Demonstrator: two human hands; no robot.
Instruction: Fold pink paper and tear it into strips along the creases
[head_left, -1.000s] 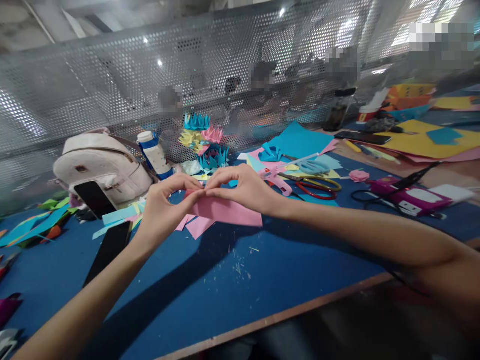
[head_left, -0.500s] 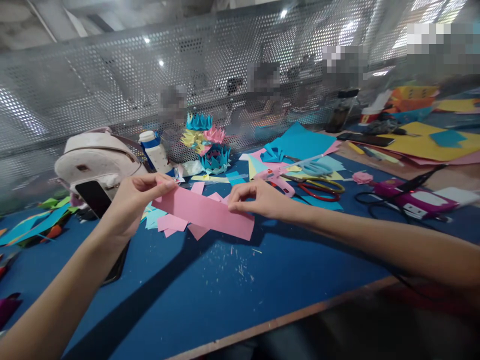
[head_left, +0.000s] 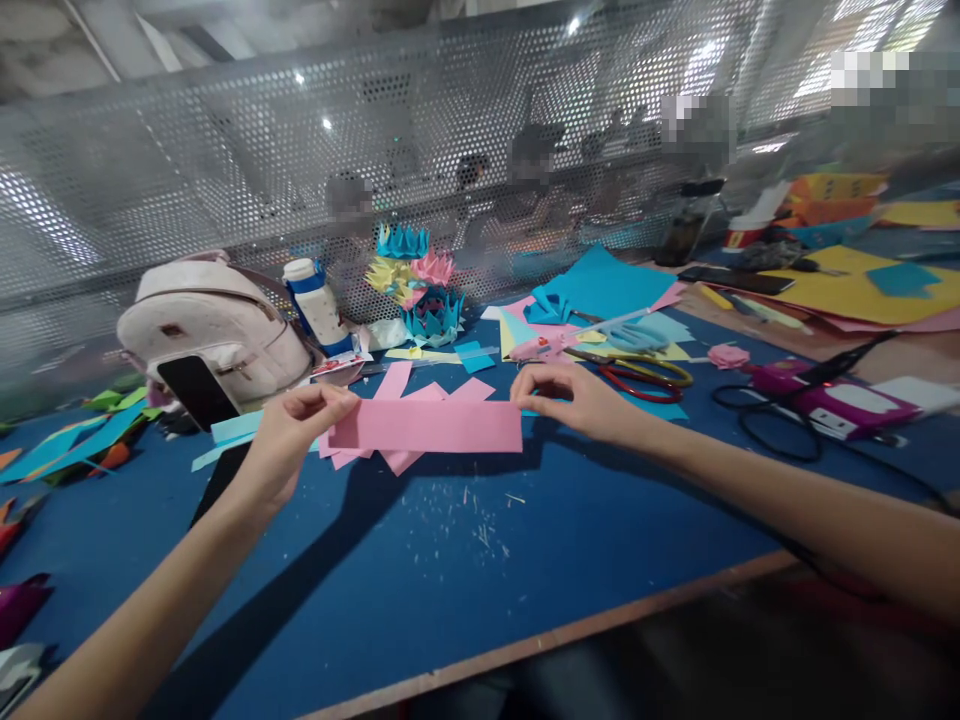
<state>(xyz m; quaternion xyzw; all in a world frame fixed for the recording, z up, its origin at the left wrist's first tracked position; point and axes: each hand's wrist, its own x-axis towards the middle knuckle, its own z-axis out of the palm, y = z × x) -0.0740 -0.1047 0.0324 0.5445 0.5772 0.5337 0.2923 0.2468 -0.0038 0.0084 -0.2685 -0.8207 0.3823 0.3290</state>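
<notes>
A pink paper strip (head_left: 435, 427) is held level above the blue table, stretched between both hands. My left hand (head_left: 296, 440) pinches its left end between thumb and fingertips. At the upper right corner, my right hand (head_left: 566, 400) has its thumb and forefinger closed on the strip. Behind and below lie several loose pink paper pieces (head_left: 394, 382), partly hidden by the strip. Light-blue paper strips (head_left: 236, 430) lie by my left wrist. Small paper scraps (head_left: 484, 538) are scattered on the table in front.
A white backpack (head_left: 206, 310) with a phone (head_left: 199, 392) leaning on it stands at left, beside a bottle (head_left: 315, 305). Folded paper flowers (head_left: 433, 315) stand at the back. To the right are scissors (head_left: 641, 382), a pink glue gun (head_left: 540, 346) and a purple corded device (head_left: 832, 398).
The strip has turned from sloping down rightward to level. My left hand has moved down slightly, and my right hand has slid right to the strip's end.
</notes>
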